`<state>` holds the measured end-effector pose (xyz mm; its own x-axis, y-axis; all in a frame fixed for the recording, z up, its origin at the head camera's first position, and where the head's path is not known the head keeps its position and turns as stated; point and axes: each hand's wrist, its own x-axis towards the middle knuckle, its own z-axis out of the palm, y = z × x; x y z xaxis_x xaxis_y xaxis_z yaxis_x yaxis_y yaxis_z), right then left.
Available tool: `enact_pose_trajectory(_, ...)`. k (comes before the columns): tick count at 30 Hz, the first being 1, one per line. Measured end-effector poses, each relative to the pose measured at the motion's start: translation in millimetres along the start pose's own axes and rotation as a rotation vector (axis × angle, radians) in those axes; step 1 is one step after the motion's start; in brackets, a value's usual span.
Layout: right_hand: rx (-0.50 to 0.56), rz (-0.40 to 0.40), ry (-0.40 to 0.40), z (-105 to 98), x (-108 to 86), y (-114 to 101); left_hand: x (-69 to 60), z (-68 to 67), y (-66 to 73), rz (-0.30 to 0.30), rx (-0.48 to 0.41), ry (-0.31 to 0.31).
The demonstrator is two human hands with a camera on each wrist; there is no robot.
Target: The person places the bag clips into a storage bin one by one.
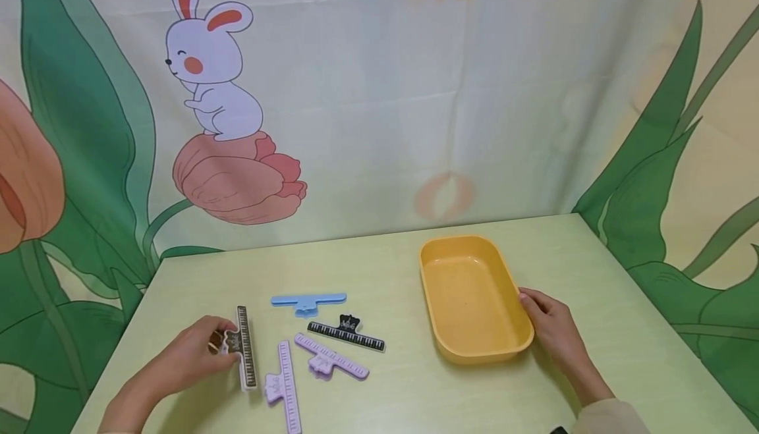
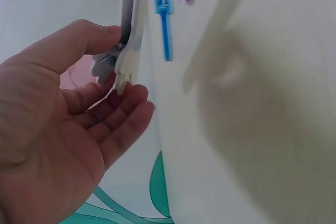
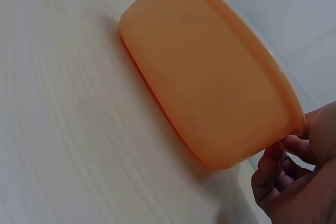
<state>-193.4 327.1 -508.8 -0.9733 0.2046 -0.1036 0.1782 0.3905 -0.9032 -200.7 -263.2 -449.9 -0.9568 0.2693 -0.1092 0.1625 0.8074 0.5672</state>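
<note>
My left hand (image 1: 192, 355) pinches a black-and-white clip (image 1: 246, 348) with a piano-key pattern by its handle, between thumb and fingers. In the left wrist view this clip (image 2: 135, 19) is seen edge-on, its long bar cut off at the top. Right of that hand lie two lavender clips, one lengthwise (image 1: 288, 384) and one slanted (image 1: 332, 357). Behind them are a black piano-key clip (image 1: 346, 334) and a light blue clip (image 1: 308, 301). With thumb and fingers, my right hand (image 1: 557, 335) holds the right rim of a yellow plastic tray (image 1: 445, 353), whose inside shows no contents.
The pale table (image 1: 391, 401) carries the clips on its left half and the tray on its right. A printed cloth (image 1: 367, 105) with a rabbit, flowers and leaves hangs along the back and sides. A small dark object (image 1: 559, 430) shows at the bottom edge.
</note>
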Motion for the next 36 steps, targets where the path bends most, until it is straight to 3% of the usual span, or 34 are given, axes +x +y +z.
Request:
enact_pose_trajectory(9, 0.009, -0.008, 0.005, -0.7, 0.1, 0.5, -5.8, -9.5, 18.1, 0.059, -0.073, 0.099)
enact_pose_trajectory(16, -0.009, -0.005, 0.004, -0.6, -0.4, 0.0, -11.8, -20.4, 30.5, 0.099, -0.071, 0.174)
enact_pose_trajectory(23, -0.022, -0.004, 0.007, -0.7, -0.7, -0.8, -14.3, -36.5, 44.7, 0.125, -0.134, 0.207)
enact_pose_trajectory(33, -0.021, -0.010, 0.018, 1.1, 0.1, 0.3, -15.2, -54.0, 60.9, 0.266, -0.239, 0.302)
enact_pose_trajectory(36, -0.015, -0.016, 0.019, 1.0, -0.5, -0.5, -17.4, -59.9, 66.5, 0.284, -0.248, 0.326)
